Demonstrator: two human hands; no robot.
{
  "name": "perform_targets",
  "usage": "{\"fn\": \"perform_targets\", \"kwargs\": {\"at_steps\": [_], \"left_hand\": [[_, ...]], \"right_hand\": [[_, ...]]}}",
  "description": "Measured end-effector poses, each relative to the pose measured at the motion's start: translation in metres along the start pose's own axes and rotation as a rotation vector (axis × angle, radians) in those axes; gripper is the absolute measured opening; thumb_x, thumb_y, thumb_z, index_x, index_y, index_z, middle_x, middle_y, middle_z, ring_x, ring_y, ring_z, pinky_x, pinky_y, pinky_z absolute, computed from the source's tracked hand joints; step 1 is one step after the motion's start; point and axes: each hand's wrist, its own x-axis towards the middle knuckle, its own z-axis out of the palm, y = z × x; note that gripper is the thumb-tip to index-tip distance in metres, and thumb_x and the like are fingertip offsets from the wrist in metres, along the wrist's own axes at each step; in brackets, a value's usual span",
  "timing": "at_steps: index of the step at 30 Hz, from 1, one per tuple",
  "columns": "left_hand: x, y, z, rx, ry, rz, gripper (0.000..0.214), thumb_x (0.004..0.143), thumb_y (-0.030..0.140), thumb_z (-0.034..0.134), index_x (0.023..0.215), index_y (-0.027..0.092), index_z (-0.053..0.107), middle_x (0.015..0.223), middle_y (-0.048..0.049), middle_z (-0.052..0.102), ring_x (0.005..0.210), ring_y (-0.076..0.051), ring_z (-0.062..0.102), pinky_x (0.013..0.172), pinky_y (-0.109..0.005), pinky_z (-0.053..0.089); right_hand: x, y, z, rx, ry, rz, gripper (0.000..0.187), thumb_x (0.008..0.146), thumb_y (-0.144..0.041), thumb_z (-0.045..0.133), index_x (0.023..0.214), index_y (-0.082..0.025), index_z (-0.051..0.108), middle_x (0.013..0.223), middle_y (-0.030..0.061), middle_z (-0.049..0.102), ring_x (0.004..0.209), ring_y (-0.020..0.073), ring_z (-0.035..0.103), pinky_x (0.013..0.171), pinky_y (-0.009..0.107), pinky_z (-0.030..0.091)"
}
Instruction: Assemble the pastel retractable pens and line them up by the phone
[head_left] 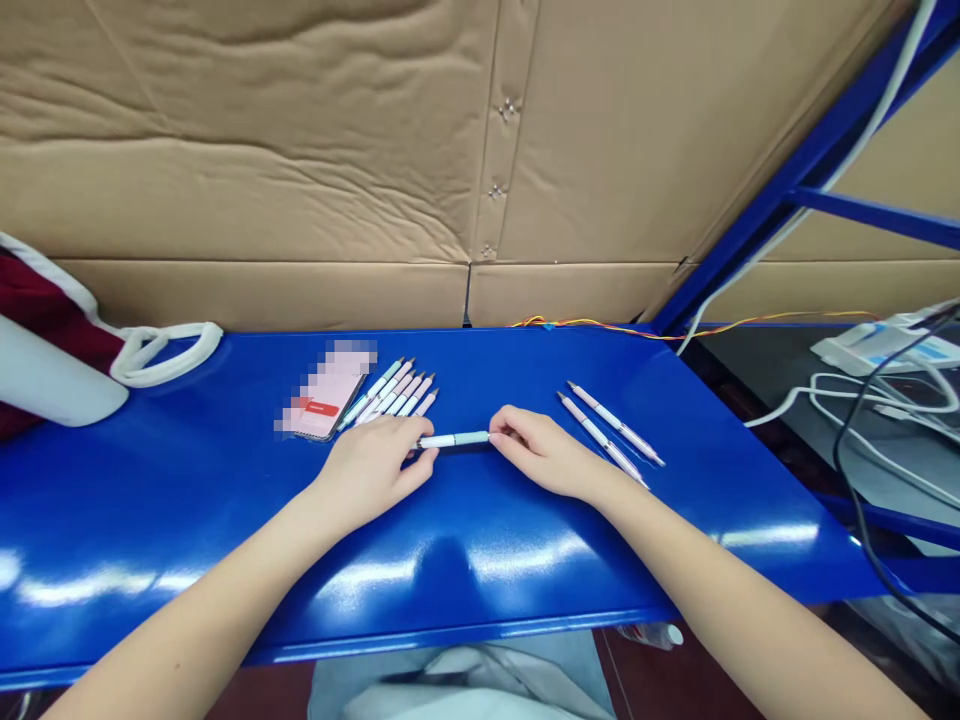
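Near the centre of the frame we see a slim white-and-pale-green pen [471,438] held crosswise: the left hand [371,465] has thumb and fingers closed on one end, the right hand [536,448] pinches the other. If either grip slipped, we judge the smooth barrel could roll across the glossy blue tabletop [480,510]; a left-hand shift might scatter the pastel pens [389,400] beside it. On the flat pink packet [346,392], centre-left, we cannot read the small red label [322,408].
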Motion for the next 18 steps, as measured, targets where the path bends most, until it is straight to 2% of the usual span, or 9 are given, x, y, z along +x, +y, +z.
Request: {"fn": "perform_targets", "kwargs": {"at_steps": [5,12,18], "left_hand": [[-0.001,0.004,0.004,0.082,-0.03,0.132,0.027,0.094,0.04,0.04,0.106,0.023,0.058,0.09,-0.003,0.066,0.081,-0.018,0.063,0.069,-0.028,0.045],[-0.003,0.004,0.006,0.047,-0.081,0.156,0.028,0.095,0.038,0.039,0.094,0.021,0.061,0.083,-0.0025,0.066,0.077,-0.017,0.063,0.068,-0.027,0.046],[-0.003,0.006,0.009,-0.025,-0.11,0.131,0.032,0.095,0.038,0.037,0.093,0.02,0.063,0.084,-0.0039,0.067,0.078,-0.018,0.064,0.07,-0.029,0.048]], "right_hand": [[-0.002,-0.017,0.009,0.029,-0.084,-0.05,0.024,0.096,-0.027,0.036,0.083,-0.018,0.054,0.08,0.0014,0.06,0.072,0.0134,0.055,0.067,0.025,0.041],[-0.005,-0.022,0.011,-0.275,-0.148,-0.149,0.024,0.095,-0.023,0.036,0.09,-0.017,0.059,0.087,0.0052,0.063,0.08,0.0173,0.057,0.072,0.028,0.042],[-0.007,-0.024,0.012,-0.429,-0.1,-0.163,0.017,0.093,-0.02,0.04,0.09,-0.016,0.057,0.088,0.007,0.061,0.079,0.0192,0.055,0.067,0.029,0.042]]}}
